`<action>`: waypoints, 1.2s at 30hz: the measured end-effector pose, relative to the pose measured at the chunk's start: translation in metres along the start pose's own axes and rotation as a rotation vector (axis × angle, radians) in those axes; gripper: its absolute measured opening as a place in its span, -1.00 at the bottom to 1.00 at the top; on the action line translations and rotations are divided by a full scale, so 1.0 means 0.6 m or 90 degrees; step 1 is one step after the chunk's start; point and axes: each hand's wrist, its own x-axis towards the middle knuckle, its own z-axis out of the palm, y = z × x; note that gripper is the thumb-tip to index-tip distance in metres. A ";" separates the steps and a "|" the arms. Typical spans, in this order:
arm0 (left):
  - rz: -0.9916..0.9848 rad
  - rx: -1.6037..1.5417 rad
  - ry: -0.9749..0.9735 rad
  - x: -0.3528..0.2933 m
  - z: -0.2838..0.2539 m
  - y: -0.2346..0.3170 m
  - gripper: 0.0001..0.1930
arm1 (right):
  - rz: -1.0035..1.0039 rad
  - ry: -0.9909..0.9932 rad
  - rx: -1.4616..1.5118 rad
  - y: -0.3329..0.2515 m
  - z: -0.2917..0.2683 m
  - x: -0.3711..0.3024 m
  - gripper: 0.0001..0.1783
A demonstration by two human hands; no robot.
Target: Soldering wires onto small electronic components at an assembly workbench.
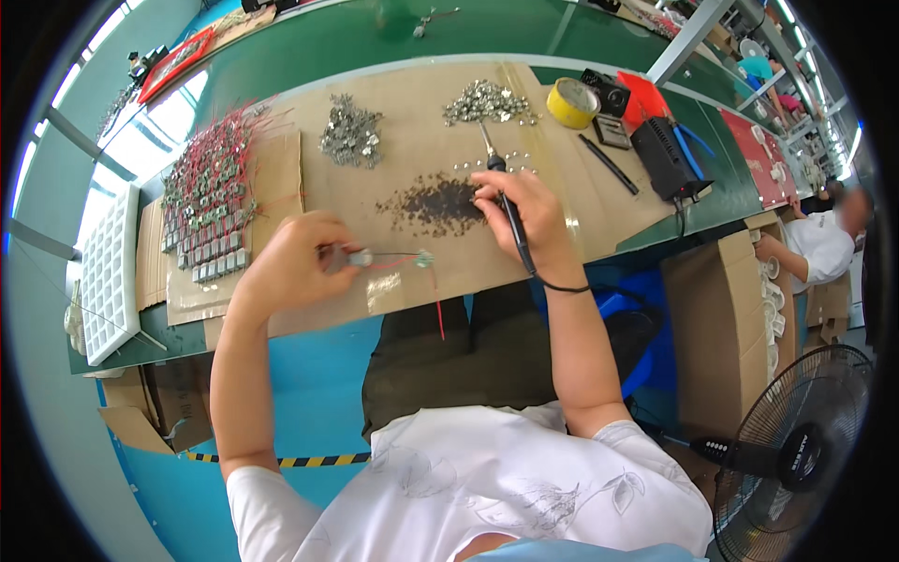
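Observation:
My left hand [304, 260] pinches a small silvery motor [361, 258] at the near edge of the cardboard. From the motor, a red and a dark wire run right to a small green circuit board [424, 258], and a red wire [439, 309] dangles from it over the edge. My right hand [526, 211] is closed round the black handle of a soldering iron [511, 225]; its metal tip points away from me. A heap of small dark pieces [440, 204] lies between my hands. Whether my right fingertips also hold something small is unclear.
Wired boards with motors [211, 201] stand in rows at left, near a white gridded tray [110, 272]. Metal parts lie in two piles [351, 131] [487, 101]. Yellow tape [572, 103], a black box [667, 159] and a cardboard carton [716, 328] are at right; a person sits beyond.

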 end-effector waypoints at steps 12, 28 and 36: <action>0.044 -0.130 0.129 0.154 0.030 0.035 -0.82 | 0.022 -0.053 0.013 0.002 0.004 0.009 -0.55; 0.073 -0.083 0.003 0.181 0.113 0.057 -0.91 | -0.096 0.042 0.008 0.001 0.004 0.004 -0.58; 0.080 -0.083 0.043 0.178 0.125 0.041 -0.92 | -0.103 0.070 0.020 -0.001 0.009 0.006 -0.64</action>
